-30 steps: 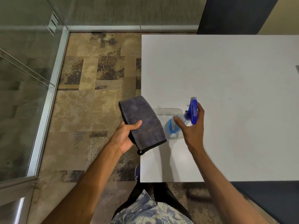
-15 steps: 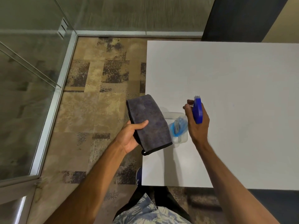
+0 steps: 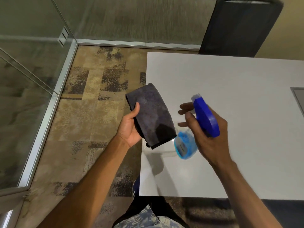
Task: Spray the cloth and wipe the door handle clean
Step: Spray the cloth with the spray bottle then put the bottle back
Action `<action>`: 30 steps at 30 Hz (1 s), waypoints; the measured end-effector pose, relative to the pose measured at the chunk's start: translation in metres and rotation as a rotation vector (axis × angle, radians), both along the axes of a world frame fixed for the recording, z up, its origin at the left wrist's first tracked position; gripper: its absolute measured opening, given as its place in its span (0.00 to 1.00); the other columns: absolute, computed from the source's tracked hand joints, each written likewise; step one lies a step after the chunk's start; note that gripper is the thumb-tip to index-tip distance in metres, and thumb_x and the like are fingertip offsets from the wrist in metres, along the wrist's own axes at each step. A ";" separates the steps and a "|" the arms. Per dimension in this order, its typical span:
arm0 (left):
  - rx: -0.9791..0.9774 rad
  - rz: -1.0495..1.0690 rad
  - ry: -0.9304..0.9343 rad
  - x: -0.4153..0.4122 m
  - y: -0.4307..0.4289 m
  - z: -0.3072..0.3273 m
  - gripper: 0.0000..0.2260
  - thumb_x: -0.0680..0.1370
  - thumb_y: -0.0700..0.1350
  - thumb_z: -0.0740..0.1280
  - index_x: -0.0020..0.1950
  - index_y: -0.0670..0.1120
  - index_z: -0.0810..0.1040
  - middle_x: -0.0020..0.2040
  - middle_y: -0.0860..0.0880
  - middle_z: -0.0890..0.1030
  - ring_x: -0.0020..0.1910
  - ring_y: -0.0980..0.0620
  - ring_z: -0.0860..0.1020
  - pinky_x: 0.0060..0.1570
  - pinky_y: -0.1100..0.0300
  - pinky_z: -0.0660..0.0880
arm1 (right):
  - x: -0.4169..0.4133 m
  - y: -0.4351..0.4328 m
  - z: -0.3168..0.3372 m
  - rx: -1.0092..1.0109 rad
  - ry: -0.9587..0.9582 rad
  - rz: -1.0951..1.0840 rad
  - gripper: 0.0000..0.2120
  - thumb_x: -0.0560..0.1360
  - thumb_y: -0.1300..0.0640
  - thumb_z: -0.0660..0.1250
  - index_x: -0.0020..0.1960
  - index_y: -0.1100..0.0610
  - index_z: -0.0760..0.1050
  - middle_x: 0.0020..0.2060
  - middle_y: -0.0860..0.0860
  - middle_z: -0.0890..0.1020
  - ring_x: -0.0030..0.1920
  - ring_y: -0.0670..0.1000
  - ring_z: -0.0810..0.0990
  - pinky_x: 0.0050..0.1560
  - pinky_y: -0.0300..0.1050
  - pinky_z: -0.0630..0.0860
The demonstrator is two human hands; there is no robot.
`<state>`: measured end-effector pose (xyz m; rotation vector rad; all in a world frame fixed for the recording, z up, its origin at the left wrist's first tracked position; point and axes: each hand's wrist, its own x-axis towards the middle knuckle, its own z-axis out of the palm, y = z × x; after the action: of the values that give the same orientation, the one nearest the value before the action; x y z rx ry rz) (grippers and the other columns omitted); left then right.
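Since the earlier frame, both hands rose. Left hand grips the folded grey cloth at the worktop edge; right hand holds the spray bottle lifted beside it. Spraying seems not done; door handle is not visible.

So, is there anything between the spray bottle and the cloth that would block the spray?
Nothing visible does. The right hand holds the spray bottle right beside the grey cloth in the left hand, with only open air between them above the white table.
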<state>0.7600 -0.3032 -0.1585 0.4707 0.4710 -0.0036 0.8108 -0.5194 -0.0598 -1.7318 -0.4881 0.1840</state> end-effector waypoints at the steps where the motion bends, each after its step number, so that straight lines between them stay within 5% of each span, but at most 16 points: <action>1: -0.001 0.003 -0.004 0.002 -0.001 0.001 0.23 0.76 0.54 0.73 0.66 0.42 0.84 0.71 0.41 0.81 0.70 0.41 0.79 0.66 0.45 0.80 | -0.006 0.001 -0.001 -0.025 0.030 -0.005 0.13 0.79 0.55 0.68 0.61 0.59 0.78 0.51 0.55 0.85 0.51 0.57 0.85 0.50 0.59 0.85; 7: 0.041 -0.055 -0.006 0.010 -0.005 0.008 0.20 0.75 0.54 0.74 0.62 0.43 0.86 0.67 0.41 0.83 0.66 0.42 0.82 0.61 0.46 0.82 | -0.034 0.020 -0.019 -0.203 0.127 -0.067 0.04 0.76 0.50 0.68 0.48 0.49 0.76 0.37 0.55 0.84 0.39 0.58 0.85 0.43 0.63 0.83; 12: 0.027 -0.081 -0.015 0.010 -0.010 0.010 0.17 0.83 0.53 0.66 0.60 0.44 0.88 0.63 0.43 0.86 0.63 0.44 0.84 0.59 0.49 0.83 | -0.036 0.032 -0.024 -0.256 0.141 -0.084 0.06 0.74 0.51 0.68 0.44 0.53 0.77 0.38 0.57 0.83 0.40 0.60 0.84 0.43 0.61 0.84; 16: 0.011 -0.101 -0.035 0.009 -0.015 0.012 0.19 0.83 0.54 0.65 0.62 0.43 0.86 0.65 0.42 0.85 0.64 0.44 0.84 0.59 0.50 0.82 | -0.032 0.038 -0.025 -0.297 0.121 -0.110 0.11 0.77 0.56 0.70 0.40 0.43 0.73 0.37 0.58 0.83 0.38 0.58 0.85 0.44 0.59 0.84; 22: 0.014 -0.102 -0.059 0.009 -0.017 0.012 0.20 0.84 0.56 0.64 0.63 0.44 0.86 0.64 0.43 0.85 0.65 0.45 0.83 0.59 0.52 0.82 | -0.032 0.042 -0.022 -0.345 0.141 -0.110 0.11 0.72 0.49 0.66 0.38 0.56 0.75 0.31 0.61 0.82 0.34 0.62 0.83 0.40 0.59 0.82; 25: 0.028 -0.100 -0.061 0.009 -0.016 0.012 0.20 0.82 0.57 0.65 0.64 0.44 0.86 0.65 0.43 0.85 0.65 0.45 0.83 0.60 0.51 0.82 | -0.033 0.039 -0.023 -0.359 0.148 -0.121 0.09 0.76 0.54 0.69 0.40 0.57 0.75 0.33 0.62 0.83 0.36 0.63 0.84 0.42 0.60 0.83; 30: 0.047 -0.083 -0.050 0.010 -0.015 0.014 0.20 0.81 0.57 0.66 0.62 0.45 0.87 0.64 0.43 0.85 0.64 0.45 0.84 0.58 0.51 0.82 | -0.040 0.031 -0.022 -0.357 0.137 -0.129 0.12 0.78 0.58 0.69 0.39 0.44 0.73 0.36 0.58 0.84 0.36 0.56 0.85 0.40 0.46 0.84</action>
<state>0.7698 -0.3180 -0.1442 0.5346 0.4025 -0.0604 0.7709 -0.4880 -0.0814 -2.0754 -0.2509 0.3099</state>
